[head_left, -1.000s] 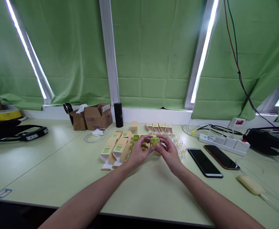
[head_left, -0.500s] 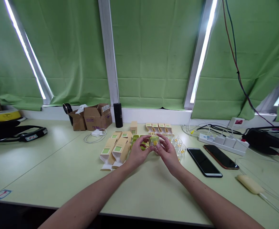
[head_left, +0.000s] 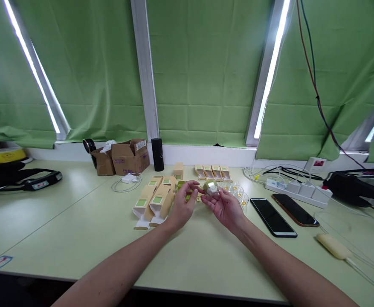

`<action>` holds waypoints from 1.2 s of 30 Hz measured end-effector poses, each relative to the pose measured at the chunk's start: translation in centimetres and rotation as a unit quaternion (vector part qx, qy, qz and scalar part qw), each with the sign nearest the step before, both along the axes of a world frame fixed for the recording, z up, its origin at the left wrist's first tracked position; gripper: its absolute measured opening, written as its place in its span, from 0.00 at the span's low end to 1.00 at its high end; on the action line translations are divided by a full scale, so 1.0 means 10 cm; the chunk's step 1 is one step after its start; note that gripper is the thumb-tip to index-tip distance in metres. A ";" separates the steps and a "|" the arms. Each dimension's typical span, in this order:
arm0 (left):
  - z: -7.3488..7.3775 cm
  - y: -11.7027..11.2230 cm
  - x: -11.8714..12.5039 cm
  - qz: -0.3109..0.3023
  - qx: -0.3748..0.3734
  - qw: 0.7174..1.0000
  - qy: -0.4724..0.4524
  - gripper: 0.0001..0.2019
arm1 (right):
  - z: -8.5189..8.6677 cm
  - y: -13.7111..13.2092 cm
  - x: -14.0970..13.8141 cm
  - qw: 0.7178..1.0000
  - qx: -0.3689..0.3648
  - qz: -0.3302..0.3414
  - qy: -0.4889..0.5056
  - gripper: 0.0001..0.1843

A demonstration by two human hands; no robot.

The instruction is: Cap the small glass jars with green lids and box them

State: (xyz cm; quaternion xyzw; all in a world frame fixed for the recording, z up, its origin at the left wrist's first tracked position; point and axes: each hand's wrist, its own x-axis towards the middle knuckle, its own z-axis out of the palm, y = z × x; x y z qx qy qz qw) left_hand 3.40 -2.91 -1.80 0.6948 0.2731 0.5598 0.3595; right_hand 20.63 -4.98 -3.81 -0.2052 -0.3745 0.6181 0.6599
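Note:
My right hand [head_left: 227, 209] is closed on a small clear plastic box with a green lid [head_left: 210, 188], which is tilted so a pale silvery face shows. Beside it, my left hand [head_left: 183, 206] has its fingers curved and apart with nothing in them; its fingertips come close to the box, and I cannot tell whether they touch it. Behind the left hand, green boxes [head_left: 181, 185] are partly hidden. Several clear containers with yellow centres [head_left: 239, 194] stand behind and right of the right hand. Left of my hands lie several beige cartons with green windows [head_left: 161, 200], flaps open.
Open beige cartons [head_left: 212, 172] stand in a row at the back, near an upright carton [head_left: 178, 171]. To the right lie two phones [head_left: 273, 216], a power strip [head_left: 297, 192] and a cream charging device [head_left: 334, 246]. A cardboard box [head_left: 131, 157] and black cylinder [head_left: 158, 154] stand back left.
My left hand has let go of the small box and drawn slightly left. The right hand keeps it, now turned so that a different, silvery face shows.

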 end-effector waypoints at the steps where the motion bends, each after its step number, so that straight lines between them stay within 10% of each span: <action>1: 0.01 0.00 0.00 0.000 -0.006 1.000 -0.010 0.12 | -0.01 0.01 0.01 1.000 -0.002 0.000 0.001 0.13; 24: -0.03 0.10 0.00 -0.055 -0.080 0.994 0.046 0.31 | 0.10 -0.13 -0.05 0.981 0.067 -0.129 -0.124 0.39; 36: 0.05 0.11 -0.13 0.036 0.042 0.971 0.232 0.24 | 0.15 -0.12 0.03 0.957 0.087 -0.231 -0.155 0.26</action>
